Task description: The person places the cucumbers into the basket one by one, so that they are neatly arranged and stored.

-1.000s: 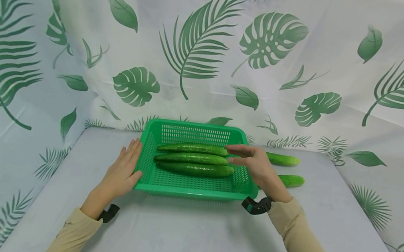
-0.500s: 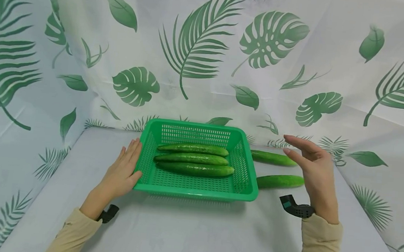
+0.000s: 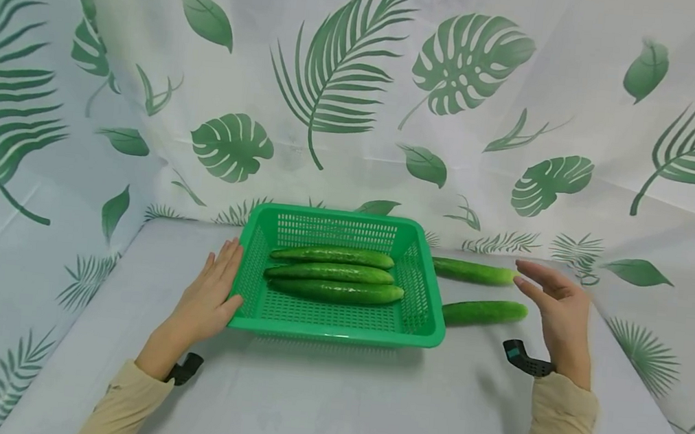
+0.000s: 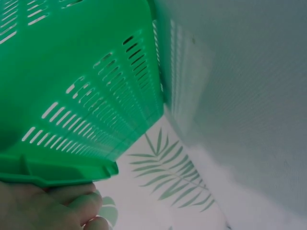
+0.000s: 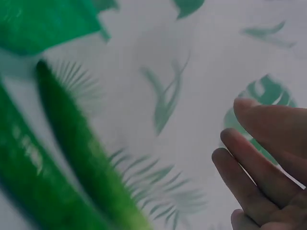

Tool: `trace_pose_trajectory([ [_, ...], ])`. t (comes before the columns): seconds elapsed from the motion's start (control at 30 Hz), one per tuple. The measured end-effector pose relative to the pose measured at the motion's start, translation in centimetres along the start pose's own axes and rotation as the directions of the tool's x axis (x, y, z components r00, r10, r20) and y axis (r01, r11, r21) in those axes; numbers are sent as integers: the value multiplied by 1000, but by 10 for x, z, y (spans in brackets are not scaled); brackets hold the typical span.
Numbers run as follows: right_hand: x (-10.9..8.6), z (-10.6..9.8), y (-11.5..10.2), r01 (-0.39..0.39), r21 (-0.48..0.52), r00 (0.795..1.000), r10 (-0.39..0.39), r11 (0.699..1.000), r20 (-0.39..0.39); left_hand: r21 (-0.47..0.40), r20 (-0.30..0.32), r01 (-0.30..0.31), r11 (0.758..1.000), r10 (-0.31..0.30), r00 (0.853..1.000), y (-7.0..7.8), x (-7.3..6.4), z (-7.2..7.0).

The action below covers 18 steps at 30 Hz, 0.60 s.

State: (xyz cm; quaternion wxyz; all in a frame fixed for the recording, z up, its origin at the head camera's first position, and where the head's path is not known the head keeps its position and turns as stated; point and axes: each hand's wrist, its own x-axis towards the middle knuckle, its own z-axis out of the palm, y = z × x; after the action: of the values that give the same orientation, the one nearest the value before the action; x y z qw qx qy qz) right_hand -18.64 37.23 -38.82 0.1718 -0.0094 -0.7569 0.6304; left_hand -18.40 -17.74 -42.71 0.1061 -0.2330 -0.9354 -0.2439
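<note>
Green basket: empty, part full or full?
Part full: three cucumbers lie side by side in the basket, and its bare floor shows on the near side.

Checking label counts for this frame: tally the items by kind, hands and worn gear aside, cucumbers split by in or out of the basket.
Green basket: 1
Cucumbers in the basket: 3
Cucumbers outside it, on the table: 2
Total: 6

Above the green basket [image 3: 337, 332] the way is free; its walls [image 3: 417, 282] (slotted) block entry sideways.
</note>
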Motion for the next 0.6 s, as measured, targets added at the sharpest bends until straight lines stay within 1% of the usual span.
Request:
trace_pose_trajectory([
  [0.07, 3, -4, 16, -61, -113, 998, 63, 992, 15, -2, -2, -3, 1000, 3, 1000, 0, 0, 0],
  [0.13, 5, -8, 29, -115, -220, 991, 127, 969, 40, -3, -3, -6, 1000, 6, 1000, 0, 0, 0],
  [0.17, 5, -10, 35, -133, -254, 987, 151, 958, 55, -4, -2, -5, 1000, 5, 1000, 0, 1, 0],
  [0.27, 6, -17, 49, -162, -281, 974, 199, 946, 105, -7, 3, -2, 1000, 2, 1000, 0, 1, 1],
  [0.43, 7, -25, 69, -173, -299, 953, 236, 939, 190, -8, 14, 5, 1000, -5, 1000, -1, 0, 0],
  [0.5, 8, -26, 77, -186, -315, 946, 256, 931, 198, -6, 17, 6, 1000, -6, 1000, -1, 0, 0],
  [0.6, 9, -25, 85, -212, -339, 942, 284, 916, 177, 2, 17, 6, 1000, -6, 1000, -2, 0, 0],
])
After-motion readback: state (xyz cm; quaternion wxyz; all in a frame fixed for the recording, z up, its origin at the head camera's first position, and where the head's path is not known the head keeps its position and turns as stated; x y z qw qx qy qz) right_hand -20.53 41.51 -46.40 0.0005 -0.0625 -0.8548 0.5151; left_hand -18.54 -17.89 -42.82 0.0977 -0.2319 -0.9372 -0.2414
